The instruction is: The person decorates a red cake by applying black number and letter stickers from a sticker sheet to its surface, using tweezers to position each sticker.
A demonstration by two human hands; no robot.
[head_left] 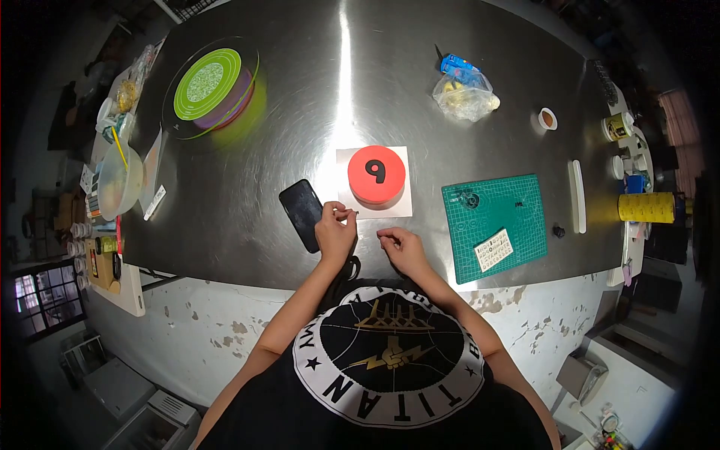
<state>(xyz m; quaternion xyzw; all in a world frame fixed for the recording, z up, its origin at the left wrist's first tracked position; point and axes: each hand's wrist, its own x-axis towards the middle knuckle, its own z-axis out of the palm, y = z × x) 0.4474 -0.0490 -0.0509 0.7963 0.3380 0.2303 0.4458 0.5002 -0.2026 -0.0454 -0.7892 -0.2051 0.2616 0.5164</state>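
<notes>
A round red cake (367, 191) topped with a black numeral (375, 172) sits on a square white board (403, 208). At the board's near left corner is my left hand (335, 232), thumb and fingers pinched together. A tiny dark bit shows at its fingertips, too small to name. My right hand (405, 250) hovers just below the board, fingers curled and tips together; whatever they may hold is too small to make out. A black phone (301, 213) lies flat beside my left hand.
To the right, a green cutting mat (517, 199) bears a cream letter mould (493, 250) and small black pieces. Farther off are a plastic bag (466, 97), a small white cup (548, 118) and a green-topped turntable (211, 84). A long white bar (577, 196) lies near the right edge.
</notes>
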